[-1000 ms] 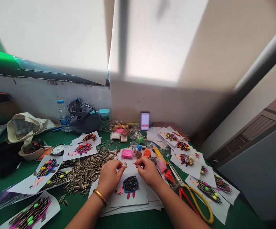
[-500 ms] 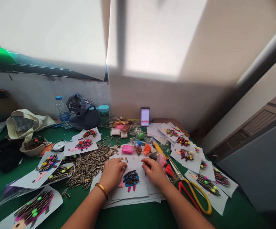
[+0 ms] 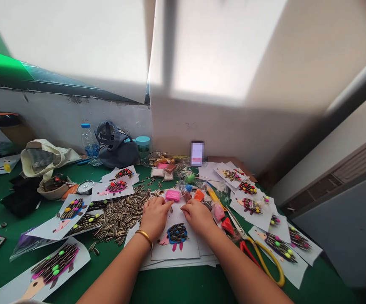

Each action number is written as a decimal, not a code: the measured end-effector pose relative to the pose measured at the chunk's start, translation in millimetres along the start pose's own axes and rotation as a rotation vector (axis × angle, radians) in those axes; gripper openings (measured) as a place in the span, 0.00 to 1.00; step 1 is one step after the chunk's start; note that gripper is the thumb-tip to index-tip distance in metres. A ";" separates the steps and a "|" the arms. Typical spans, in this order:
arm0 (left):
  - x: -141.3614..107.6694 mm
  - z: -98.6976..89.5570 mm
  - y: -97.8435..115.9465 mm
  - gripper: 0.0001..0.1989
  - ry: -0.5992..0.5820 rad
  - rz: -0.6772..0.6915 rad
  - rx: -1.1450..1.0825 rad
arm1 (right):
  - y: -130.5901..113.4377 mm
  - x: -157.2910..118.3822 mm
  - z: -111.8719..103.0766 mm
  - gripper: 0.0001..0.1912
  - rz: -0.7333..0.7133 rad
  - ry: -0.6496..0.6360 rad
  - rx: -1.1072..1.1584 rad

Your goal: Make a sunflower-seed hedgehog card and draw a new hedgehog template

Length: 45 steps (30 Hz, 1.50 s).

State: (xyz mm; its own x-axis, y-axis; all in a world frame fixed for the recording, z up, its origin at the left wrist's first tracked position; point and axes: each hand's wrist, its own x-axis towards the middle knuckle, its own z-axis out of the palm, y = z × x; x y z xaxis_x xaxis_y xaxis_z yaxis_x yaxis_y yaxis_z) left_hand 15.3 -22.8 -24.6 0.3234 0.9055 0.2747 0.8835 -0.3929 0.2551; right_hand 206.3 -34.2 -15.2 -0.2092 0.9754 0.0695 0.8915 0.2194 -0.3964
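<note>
A white sheet with a clay hedgehog (image 3: pixel 177 233) lies in front of me, its blue-edged back covered with sunflower seeds and a little blue clay. My left hand (image 3: pixel 154 217) is over the sheet's upper left, fingers bent together, just below a pink clay packet (image 3: pixel 172 195). Opposite it, my right hand (image 3: pixel 198 215) has thumb and forefinger drawn together above the sheet's upper right. Whatever sits between the fingertips of either hand is too small or hidden to name. A heap of sunflower seeds (image 3: pixel 119 215) spreads left of my left hand.
Scissors (image 3: pixel 249 240) with red and yellow handles lie right of my right arm. Finished hedgehog cards (image 3: pixel 252 207) overlap at the right, others (image 3: pixel 65 215) at the left. Bagged clay (image 3: pixel 198 194), a phone (image 3: pixel 197 153), a jar (image 3: pixel 143 150) and a dark bag (image 3: pixel 116 145) stand behind.
Both hands have moved slightly away from me, up the sheet, and the right fingers have drawn closer together. The view has turned a little to the left.
</note>
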 end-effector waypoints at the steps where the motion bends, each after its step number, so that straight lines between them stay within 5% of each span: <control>1: 1.7 1.2 1.1 0.16 0.000 0.009 0.013 | -1.7 1.4 0.2 0.13 -0.003 0.002 0.003; 6: 3.4 1.4 6.4 0.09 0.034 0.025 0.014 | -8.2 2.3 -0.5 0.13 -0.008 0.020 0.061; 24: -9.3 -8.2 10.3 0.09 0.113 0.034 -0.185 | -20.9 12.9 21.1 0.06 0.007 0.106 0.633; 32: -8.7 2.0 4.8 0.10 0.089 -0.106 -0.689 | -23.0 10.9 18.0 0.05 -0.020 0.075 0.894; 38: -11.9 3.7 0.3 0.09 0.176 -0.021 -0.515 | -17.2 11.2 15.5 0.10 -0.031 0.020 1.048; 45: -11.6 9.9 -0.5 0.07 0.156 -0.036 -0.615 | -5.2 5.7 13.6 0.09 0.004 0.038 1.048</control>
State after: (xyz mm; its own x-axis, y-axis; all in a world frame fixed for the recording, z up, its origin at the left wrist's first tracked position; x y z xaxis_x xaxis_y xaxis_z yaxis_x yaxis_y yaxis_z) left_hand 14.5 -31.5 -37.1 0.2027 0.9040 0.3764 0.5212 -0.4251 0.7400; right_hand 195.0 -30.1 -25.2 -0.1785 0.9800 0.0880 0.0937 0.1060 -0.9899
